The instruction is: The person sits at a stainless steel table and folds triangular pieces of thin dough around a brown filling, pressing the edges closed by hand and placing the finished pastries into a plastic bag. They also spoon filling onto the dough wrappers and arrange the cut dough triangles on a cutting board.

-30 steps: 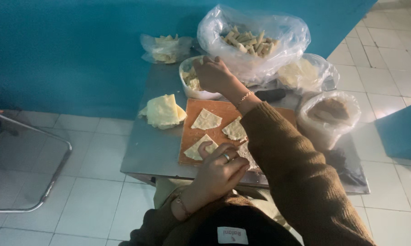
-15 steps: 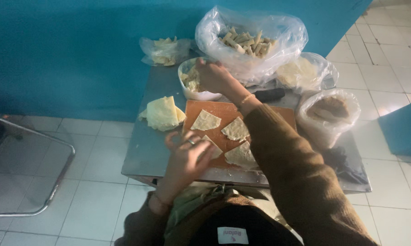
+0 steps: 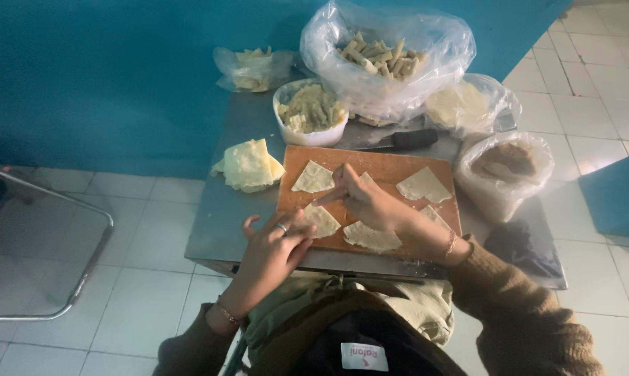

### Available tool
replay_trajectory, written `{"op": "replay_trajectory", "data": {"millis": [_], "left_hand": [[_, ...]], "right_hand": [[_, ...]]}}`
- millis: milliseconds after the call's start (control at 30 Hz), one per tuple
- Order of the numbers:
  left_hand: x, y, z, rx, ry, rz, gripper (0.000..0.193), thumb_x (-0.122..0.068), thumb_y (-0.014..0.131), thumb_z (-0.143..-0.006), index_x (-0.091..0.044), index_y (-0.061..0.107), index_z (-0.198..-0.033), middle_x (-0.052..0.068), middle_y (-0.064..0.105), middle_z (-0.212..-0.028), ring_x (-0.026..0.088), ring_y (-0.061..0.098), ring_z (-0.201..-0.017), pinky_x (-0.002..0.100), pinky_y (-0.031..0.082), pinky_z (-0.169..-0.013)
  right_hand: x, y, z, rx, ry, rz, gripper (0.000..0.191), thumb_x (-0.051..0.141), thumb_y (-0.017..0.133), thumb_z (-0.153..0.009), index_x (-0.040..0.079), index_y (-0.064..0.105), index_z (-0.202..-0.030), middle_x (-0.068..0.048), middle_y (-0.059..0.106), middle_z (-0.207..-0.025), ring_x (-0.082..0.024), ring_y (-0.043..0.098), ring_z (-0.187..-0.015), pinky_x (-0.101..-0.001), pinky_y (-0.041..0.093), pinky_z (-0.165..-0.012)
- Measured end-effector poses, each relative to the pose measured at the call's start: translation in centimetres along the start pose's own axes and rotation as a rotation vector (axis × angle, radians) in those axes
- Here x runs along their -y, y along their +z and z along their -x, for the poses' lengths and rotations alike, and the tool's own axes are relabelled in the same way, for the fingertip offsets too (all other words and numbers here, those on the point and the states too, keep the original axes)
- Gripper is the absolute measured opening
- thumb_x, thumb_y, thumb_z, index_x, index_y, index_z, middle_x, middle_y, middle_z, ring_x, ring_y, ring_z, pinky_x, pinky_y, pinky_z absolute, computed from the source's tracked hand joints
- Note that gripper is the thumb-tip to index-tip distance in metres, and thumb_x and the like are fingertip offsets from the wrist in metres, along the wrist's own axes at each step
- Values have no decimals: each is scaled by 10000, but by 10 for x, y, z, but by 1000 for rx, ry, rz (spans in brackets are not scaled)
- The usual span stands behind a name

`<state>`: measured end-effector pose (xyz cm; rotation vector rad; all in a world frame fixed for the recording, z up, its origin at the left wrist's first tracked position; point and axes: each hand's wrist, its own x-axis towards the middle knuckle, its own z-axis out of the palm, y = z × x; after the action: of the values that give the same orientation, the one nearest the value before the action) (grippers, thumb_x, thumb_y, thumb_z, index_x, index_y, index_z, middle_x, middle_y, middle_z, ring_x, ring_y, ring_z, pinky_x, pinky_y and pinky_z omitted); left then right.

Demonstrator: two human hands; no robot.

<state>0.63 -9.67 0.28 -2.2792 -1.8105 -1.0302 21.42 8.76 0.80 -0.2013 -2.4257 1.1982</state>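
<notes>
The right hand point(image 3: 367, 202) has drawn back from the white bowl point(image 3: 311, 115) at upper centre to the wooden board point(image 3: 370, 198) mid-frame, fingers pinched together on something too small to tell. The left hand point(image 3: 273, 247), fingers loosely apart, rests on a dough triangle point(image 3: 320, 220) at the board's lower left edge.

Single view: head-worn camera, looking steeply down and forward from above the person's chest. Close range, within arm's reach of the desk point(image 3: 252, 209). Frame covers the whole metal desk, the blue wall point(image 3: 119, 69) behind it and the tiled floor point(image 3: 140, 278) to both sides.
</notes>
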Motion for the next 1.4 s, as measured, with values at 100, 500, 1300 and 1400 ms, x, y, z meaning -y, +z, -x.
{"op": "replay_trajectory", "data": {"millis": [100,500,1300,1400], "left_hand": [[-1,0,-1,49,-29,-19,217,-256,725,-899,-222,785,-1104,76,707,-1226,226,625,-1168,604,266,-1008],[-2,-2,-4,72,-39,-32,227,-310,655,-945,-136,762,-1045,57,723,-1201,203,619,-1155,645,250,-1026],[-5,-6,-8,47,-59,20,185,-268,696,-903,-236,794,-1057,54,736,-1198,196,644,-1093,649,274,-988],[-5,-6,-8,49,-68,-1,164,-284,708,-900,-251,797,-1035,40,738,-1185,204,640,-1117,652,271,-989]], "right_hand": [[11,18,-2,91,-15,378,681,90,441,-971,73,117,-1569,-159,549,-1355,-246,610,-1280,-409,487,-1011],[53,68,28,117,-111,1743,474,359,566,-893,203,529,-1340,-77,486,-1558,-169,506,-1255,-548,339,-1021],[61,20,10,194,290,895,422,138,591,-898,94,539,-1315,-44,554,-1407,-182,426,-1404,-751,154,-1127],[55,27,7,40,109,1037,374,188,587,-912,149,595,-1284,-31,556,-1421,-186,463,-1368,-753,164,-1106]]}}
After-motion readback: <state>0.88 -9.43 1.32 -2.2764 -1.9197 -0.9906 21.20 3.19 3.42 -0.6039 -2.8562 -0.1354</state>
